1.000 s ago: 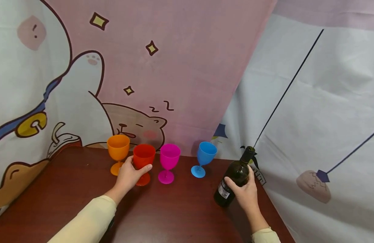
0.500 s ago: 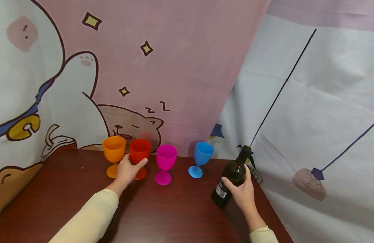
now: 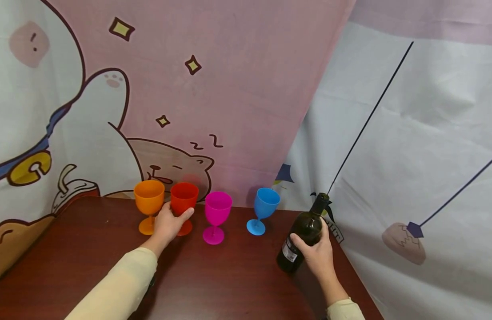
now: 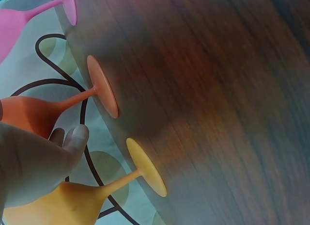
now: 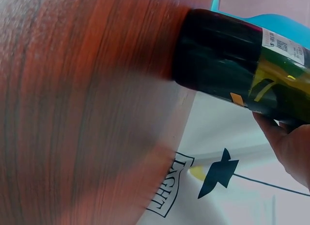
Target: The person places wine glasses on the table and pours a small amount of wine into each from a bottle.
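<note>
My left hand (image 3: 165, 226) holds a red plastic goblet (image 3: 184, 198) by its bowl, fingers at its left side and thumb across the front. In the left wrist view the red goblet's foot (image 4: 102, 87) meets the table, and my fingers overlap an orange goblet (image 3: 149, 197) beside it. My right hand (image 3: 319, 254) grips a dark green wine bottle (image 3: 307, 227) round its body, thumb in front. Its white label (image 3: 289, 251) faces me. The bottle's base (image 5: 186, 53) is down at the tabletop in the right wrist view.
A magenta goblet (image 3: 218, 208) stands right of the red one, and a blue goblet (image 3: 266, 202) stands farther right. All are on a dark wooden table (image 3: 230, 280) near its back edge. A printed cloth (image 3: 246, 98) hangs behind and along the right side.
My left hand has slid the red goblet back toward the cloth, and it now sits farther back than the magenta one. The right hand stays on the bottle. The head view has shifted slightly.
</note>
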Demonstrator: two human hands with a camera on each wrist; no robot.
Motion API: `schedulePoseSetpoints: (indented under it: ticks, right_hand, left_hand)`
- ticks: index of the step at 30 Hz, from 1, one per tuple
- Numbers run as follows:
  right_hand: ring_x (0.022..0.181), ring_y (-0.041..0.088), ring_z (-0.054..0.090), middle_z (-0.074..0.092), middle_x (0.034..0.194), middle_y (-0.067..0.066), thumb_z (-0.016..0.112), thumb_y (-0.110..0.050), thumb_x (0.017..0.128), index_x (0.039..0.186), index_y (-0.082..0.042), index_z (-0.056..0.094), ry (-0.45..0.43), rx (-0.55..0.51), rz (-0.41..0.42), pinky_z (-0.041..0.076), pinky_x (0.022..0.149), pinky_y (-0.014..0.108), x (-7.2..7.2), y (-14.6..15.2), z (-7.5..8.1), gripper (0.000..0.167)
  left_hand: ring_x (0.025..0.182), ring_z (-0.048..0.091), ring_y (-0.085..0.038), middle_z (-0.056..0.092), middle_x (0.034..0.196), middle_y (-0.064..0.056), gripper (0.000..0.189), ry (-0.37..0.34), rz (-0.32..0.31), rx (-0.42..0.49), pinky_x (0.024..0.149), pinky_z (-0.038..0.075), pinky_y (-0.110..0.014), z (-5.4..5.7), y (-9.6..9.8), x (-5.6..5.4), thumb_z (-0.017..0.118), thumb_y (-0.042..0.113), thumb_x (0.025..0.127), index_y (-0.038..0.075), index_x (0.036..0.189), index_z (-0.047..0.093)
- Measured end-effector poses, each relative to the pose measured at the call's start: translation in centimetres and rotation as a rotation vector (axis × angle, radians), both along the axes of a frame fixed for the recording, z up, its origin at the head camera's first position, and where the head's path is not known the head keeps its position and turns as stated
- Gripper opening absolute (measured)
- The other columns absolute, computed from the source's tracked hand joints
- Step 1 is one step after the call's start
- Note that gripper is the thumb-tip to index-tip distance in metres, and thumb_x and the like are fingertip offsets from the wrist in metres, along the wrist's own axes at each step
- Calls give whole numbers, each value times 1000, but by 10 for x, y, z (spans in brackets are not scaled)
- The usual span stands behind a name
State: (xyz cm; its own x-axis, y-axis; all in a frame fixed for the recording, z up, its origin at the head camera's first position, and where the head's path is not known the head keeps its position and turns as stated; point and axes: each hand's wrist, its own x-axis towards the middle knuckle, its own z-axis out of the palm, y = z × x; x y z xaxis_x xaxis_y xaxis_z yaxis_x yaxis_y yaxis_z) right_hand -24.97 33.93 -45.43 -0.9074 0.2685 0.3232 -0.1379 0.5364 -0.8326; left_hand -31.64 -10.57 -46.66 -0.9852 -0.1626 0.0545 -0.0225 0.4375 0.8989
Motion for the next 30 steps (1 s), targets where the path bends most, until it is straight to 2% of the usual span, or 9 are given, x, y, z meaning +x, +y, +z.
schedulePoseSetpoints:
  ticks: [9, 15, 18, 21, 26, 30]
  right_hand:
    - [129, 33, 60, 57, 151, 16, 90, -33, 89, 169, -32, 24, 17, 2, 5, 49, 106, 56, 1, -1, 0, 104]
    - [128, 32, 61, 58, 150, 15, 89, -33, 89, 169, -32, 24, 19, 6, 2, 50, 105, 54, 0, 0, 1, 103]
    - [127, 31, 61, 59, 150, 14, 90, -33, 89, 168, -33, 25, 22, 6, -1, 50, 104, 53, 0, 0, 0, 103]
    - [129, 32, 60, 58, 150, 15, 89, -34, 89, 169, -33, 25, 22, 6, -2, 49, 105, 55, 0, 0, 0, 103]
    - [132, 36, 58, 56, 152, 18, 90, -33, 88, 169, -32, 25, 25, 1, -1, 47, 107, 58, -2, -1, 0, 103]
    - [133, 36, 57, 56, 152, 18, 90, -32, 88, 168, -32, 26, 32, 0, -7, 45, 107, 56, -3, -1, -1, 103]
  left_hand:
    - [132, 58, -50, 57, 148, -32, 85, -12, -1, -7, 119, 44, -65, -1, 0, 0, 72, 50, 100, -7, 154, 38]
    - [142, 50, -53, 47, 158, -36, 96, -59, -35, -22, 123, 37, -66, -6, 0, 4, 71, 53, 100, -11, 159, 30]
    - [146, 46, -54, 42, 161, -38, 100, -81, -49, -23, 124, 37, -66, -9, -1, 12, 71, 51, 100, -14, 160, 25]
    - [144, 47, -54, 42, 159, -40, 98, -101, -63, -17, 122, 40, -64, -12, 0, 22, 72, 47, 100, -16, 159, 26]
    - [132, 58, -51, 55, 147, -39, 88, -93, -82, -43, 114, 49, -62, -16, 3, 41, 76, 42, 97, -16, 151, 39]
    - [127, 63, -48, 62, 142, -34, 81, -81, -114, -75, 109, 53, -60, -18, 9, 50, 79, 41, 96, -14, 146, 47]
